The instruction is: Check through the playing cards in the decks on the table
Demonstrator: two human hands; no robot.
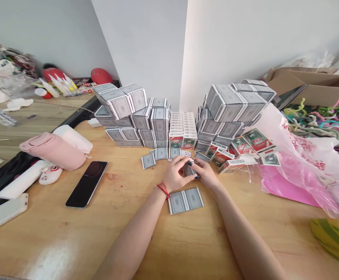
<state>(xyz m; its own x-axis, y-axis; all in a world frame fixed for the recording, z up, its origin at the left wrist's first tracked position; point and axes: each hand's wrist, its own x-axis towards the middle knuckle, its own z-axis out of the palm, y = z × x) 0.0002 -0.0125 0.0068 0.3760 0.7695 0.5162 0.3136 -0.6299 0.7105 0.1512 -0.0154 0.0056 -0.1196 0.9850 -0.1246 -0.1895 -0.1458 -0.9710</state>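
Note:
My left hand (175,174) and my right hand (203,174) meet over the table, fingers closed round a small deck of playing cards (188,170) with grey patterned backs. The fingers cover much of the deck. Nearer to me, beside the left wrist, two piles of cards (177,202) lie side by side, backs up. Just beyond the hands are loose cards (148,161) and a partly covered face-up card (186,153). Farther back, two columns of boxed decks (189,128) stand between a left stack of card blocks (123,107) and a right stack (226,103).
Red and green card boxes (222,158) lie loose right of my hands, beside a pink and white plastic bag (292,163). Yellow-green tape (331,237) sits at the right edge. A phone (87,184) and a pink rolled pouch (54,149) are on the left. Behind rises a wall (146,46).

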